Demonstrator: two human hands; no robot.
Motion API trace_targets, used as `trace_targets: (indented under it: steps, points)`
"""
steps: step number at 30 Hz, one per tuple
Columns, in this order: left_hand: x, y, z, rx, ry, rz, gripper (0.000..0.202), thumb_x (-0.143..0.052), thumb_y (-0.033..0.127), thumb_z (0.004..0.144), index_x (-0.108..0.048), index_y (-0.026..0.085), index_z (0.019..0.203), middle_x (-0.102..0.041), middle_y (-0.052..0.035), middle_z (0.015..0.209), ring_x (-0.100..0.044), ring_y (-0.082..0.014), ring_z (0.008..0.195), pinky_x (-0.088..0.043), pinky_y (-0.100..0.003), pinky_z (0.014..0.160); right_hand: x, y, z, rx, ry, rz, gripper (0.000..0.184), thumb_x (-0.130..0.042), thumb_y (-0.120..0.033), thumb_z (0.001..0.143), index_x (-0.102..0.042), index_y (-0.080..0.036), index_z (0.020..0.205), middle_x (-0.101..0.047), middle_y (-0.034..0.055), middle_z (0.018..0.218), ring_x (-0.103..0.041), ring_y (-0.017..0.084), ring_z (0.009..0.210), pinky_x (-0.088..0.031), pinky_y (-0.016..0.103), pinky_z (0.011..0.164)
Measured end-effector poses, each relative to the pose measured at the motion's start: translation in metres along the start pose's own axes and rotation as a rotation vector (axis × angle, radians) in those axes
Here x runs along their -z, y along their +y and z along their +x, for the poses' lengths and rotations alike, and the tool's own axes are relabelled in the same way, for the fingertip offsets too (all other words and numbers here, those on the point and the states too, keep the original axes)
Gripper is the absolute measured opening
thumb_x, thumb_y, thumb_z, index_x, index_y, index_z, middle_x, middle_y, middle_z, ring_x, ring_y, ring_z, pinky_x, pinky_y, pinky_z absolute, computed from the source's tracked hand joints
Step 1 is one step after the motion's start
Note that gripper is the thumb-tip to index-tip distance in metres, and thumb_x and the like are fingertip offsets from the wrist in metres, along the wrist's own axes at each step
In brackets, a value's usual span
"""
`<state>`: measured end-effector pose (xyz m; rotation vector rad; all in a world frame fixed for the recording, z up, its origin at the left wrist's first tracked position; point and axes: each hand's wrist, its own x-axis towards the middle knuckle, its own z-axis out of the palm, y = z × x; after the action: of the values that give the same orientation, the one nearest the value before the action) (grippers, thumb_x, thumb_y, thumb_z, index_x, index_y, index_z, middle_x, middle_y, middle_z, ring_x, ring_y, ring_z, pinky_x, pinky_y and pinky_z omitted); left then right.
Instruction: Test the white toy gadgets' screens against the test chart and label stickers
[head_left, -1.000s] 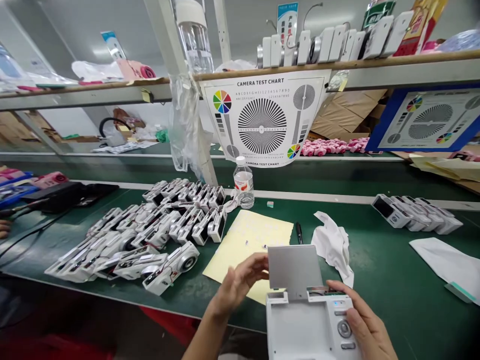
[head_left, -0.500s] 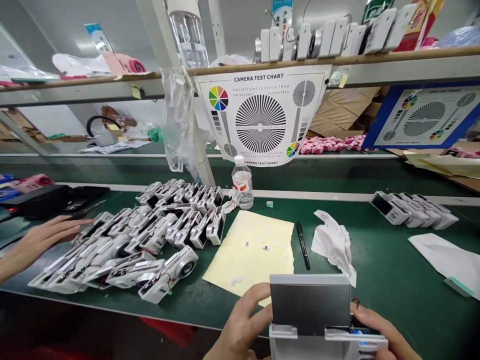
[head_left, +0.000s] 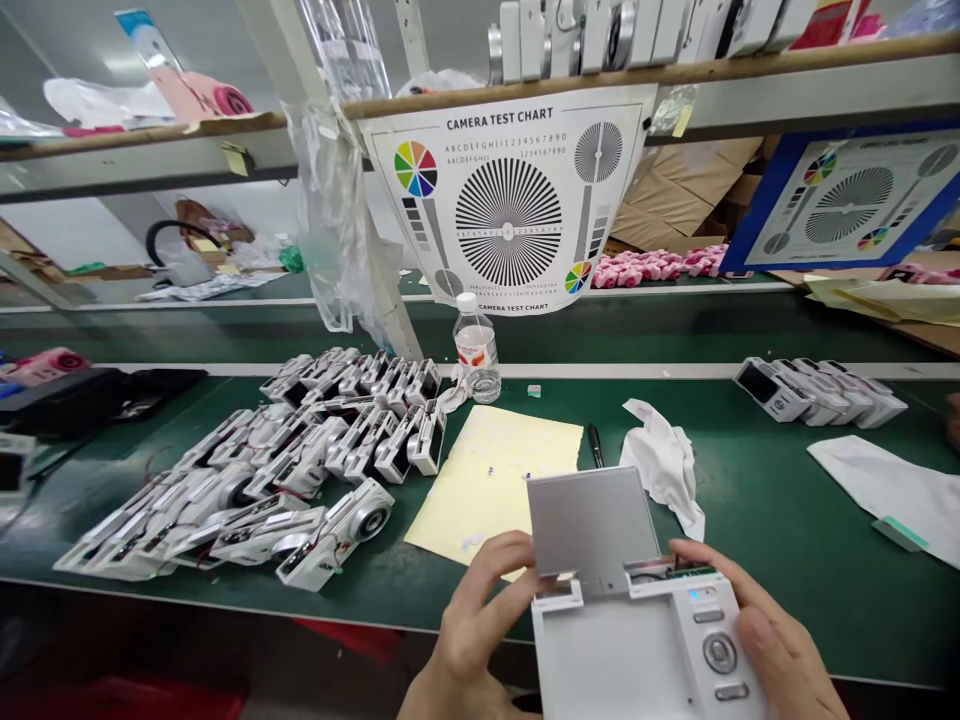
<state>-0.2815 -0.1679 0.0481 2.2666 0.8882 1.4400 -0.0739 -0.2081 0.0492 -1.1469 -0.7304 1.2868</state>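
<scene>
Between my two hands is a white camera, its flip screen raised and its back with round and oval buttons facing me. A small blue light glows on it, and thin wires and a green board edge show at its top right. My left hand grips the left side, fingers by the screen's lower corner. On the right edge, my right hand has its thumb near the buttons. Beyond the camera lie a yellow paper sheet with small bits on it, a black pen and a crumpled white cloth.
Many partly assembled white cameras crowd the bench on the left. A water bottle stands behind the paper. More cameras and a white sheet lie right. A camera test chart hangs from the shelf.
The camera has risen and tilted, so its back and buttons now show more. A co-worker's hand at the left has gone from view. My head view has shifted slightly.
</scene>
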Motion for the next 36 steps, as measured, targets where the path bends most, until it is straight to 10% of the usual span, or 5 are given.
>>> trace_targets:
  steps: [29, 36]
  points:
    - [0.007, -0.002, -0.002, 0.109, -0.084, -0.056, 0.080, -0.064, 0.069, 0.059, -0.044, 0.018, 0.117, -0.057, -0.0119, 0.103, -0.058, -0.0277, 0.096, -0.047, -0.038, 0.082, -0.025, -0.024, 0.000, -0.171, -0.056, 0.099, 0.059, -0.055, -0.053, 0.077, -0.050, -0.016, 0.122, -0.058, -0.0002, 0.047, -0.049, 0.012, 0.028, -0.042, 0.020, 0.028]
    - [-0.006, -0.002, 0.009, 0.253, 0.167, 0.035, 0.078, -0.068, 0.041, 0.068, -0.026, 0.017, 0.129, -0.034, -0.0167, 0.127, -0.040, -0.0302, 0.119, -0.040, -0.048, 0.098, -0.022, 0.005, 0.003, 0.270, 0.010, -0.349, 0.041, -0.051, -0.044, 0.083, -0.058, -0.020, 0.115, -0.069, 0.0091, 0.099, -0.065, 0.018, 0.065, -0.055, 0.024, 0.053]
